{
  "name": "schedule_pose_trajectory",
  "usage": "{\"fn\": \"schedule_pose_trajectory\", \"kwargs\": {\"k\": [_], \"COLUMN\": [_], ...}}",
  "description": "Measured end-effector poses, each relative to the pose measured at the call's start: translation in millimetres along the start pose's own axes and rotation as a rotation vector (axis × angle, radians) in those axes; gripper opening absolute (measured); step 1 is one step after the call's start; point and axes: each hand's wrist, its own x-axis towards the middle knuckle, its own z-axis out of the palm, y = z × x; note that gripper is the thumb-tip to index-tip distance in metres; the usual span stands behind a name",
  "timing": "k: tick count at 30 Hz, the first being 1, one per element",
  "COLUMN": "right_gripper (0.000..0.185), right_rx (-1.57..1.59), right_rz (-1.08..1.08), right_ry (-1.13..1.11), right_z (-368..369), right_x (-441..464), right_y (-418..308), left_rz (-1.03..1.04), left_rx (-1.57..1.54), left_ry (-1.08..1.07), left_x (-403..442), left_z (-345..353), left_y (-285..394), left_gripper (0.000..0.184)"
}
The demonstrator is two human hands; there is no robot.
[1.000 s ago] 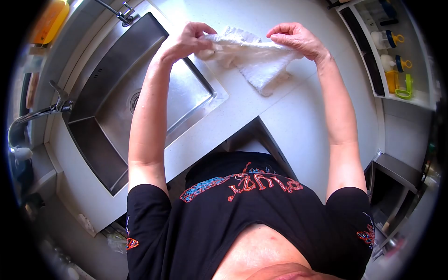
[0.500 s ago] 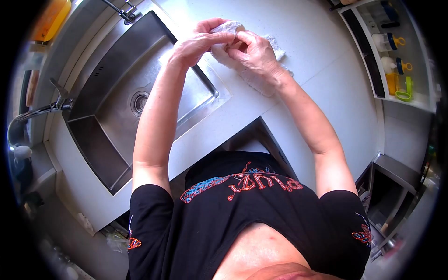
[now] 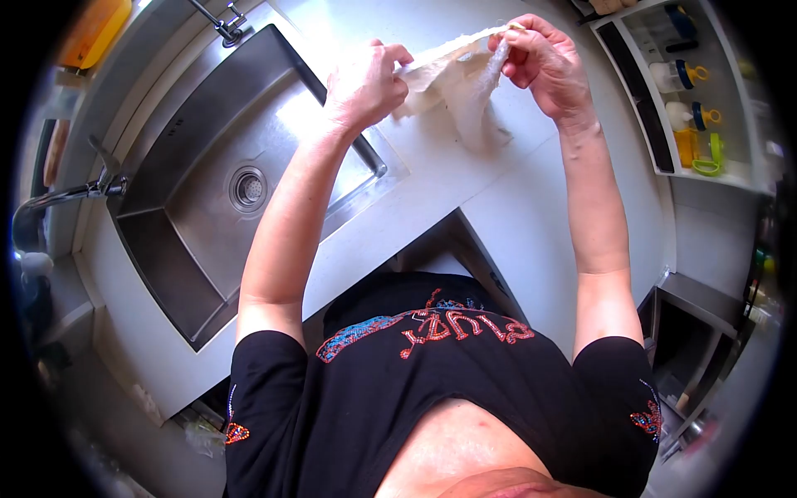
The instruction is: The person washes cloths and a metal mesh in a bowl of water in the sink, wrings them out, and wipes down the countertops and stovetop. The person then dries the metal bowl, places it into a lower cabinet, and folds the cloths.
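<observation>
A white cloth (image 3: 465, 87) hangs stretched between my two hands above the pale countertop (image 3: 531, 191). My left hand (image 3: 365, 87), near the sink's right-hand corner, is closed on one end of it. Farther right, my right hand (image 3: 544, 62) pinches the other end between thumb and fingers. The top edge of the cloth runs nearly taut from hand to hand, and its lower part droops in folds toward the counter. Whether it touches the counter I cannot tell.
A stainless steel sink (image 3: 191, 241) with a drain (image 3: 247, 189) lies at the left. A faucet (image 3: 75, 195) and a smaller tap (image 3: 228, 29) stand along its far side. On the right, a white shelf (image 3: 664, 91) holds bottles with yellow rings (image 3: 693, 116) and a green handle (image 3: 708, 158).
My hands were close together on the bunched cloth. My right hand has moved right and up, and the cloth is now spread out between both hands.
</observation>
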Motion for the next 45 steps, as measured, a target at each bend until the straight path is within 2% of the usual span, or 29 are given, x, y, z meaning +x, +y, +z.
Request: {"fn": "schedule_pose_trajectory", "kwargs": {"k": [3,7,11,14,15,17,22,25,29,32,35,36,40,43,45], "right_gripper": [0.007,0.009,0.012,0.012,0.012,0.013,0.016,0.017,0.018,0.019,0.019,0.019,0.018,0.018,0.018], "right_rx": [-0.030,-0.206,-0.352,-0.204,-0.164,-0.083,0.154,0.249,0.354,0.294,0.274,0.280,0.357,0.318,0.254], "right_rz": [-0.020,-0.120,-0.232,-0.101,-0.072,-0.011,-0.001,0.007,0.004,0.014,0.001,0.002,0.011,0.012,0.031], "right_ry": [0.037,0.010,-0.001,-0.015,-0.029,-0.054,-0.149,-0.150,-0.171,-0.278,-0.353,-0.369,-0.398,-0.440,-0.474], "right_z": [-4.1,-14.8,-16.6,-7.7,-6.8,-6.9,0.2,-0.8,-3.6,-0.8,7.8,12.8,48.1,73.7,88.3], "right_x": [-3.3,-7.3,-8.0,-15.5,-16.3,-17.7,-18.0,-17.7,-11.1,-2.2,10.1,15.0,29.0,40.1,47.2], "right_y": [-6.8,-8.7,-7.8,-15.5,-16.4,-17.3,-12.7,-10.9,-8.5,-13.7,-15.2,-14.9,-13.1,-15.7,-20.0], "left_rz": [-0.081,-0.138,-0.091,-0.354,-0.342,-0.313,-0.267,-0.303,-0.385,-0.378,-0.267,-0.251,-0.243,-0.124,-0.171], "left_rx": [0.025,-0.018,-0.020,-0.588,-0.847,-0.984,-1.201,-1.214,-1.350,-1.667,-1.844,-1.862,-1.775,-1.634,-1.537], "left_ry": [-0.006,0.132,0.285,-0.007,-0.056,-0.088,-0.395,-0.502,-0.439,-0.301,-0.203,-0.198,-0.102,-0.031,0.012], "left_x": [-5.2,-2.9,-2.6,-5.0,-6.1,-10.9,-25.3,-30.8,-34.2,-37.0,-48.4,-56.1,-81.7,-95.9,-105.5], "left_z": [6.6,17.6,20.8,14.8,24.2,37.6,54.6,47.0,43.0,45.9,27.5,16.6,-17.1,-25.0,-36.7], "left_y": [2.5,-9.8,-12.8,4.0,0.5,6.2,19.8,28.4,25.0,-0.6,-26.7,-33.6,-46.7,-66.8,-76.0], "left_gripper": [0.025,0.024,0.026,0.026,0.028,0.031,0.033,0.031,0.028,0.025,0.023,0.028,0.040,0.042,0.041]}}
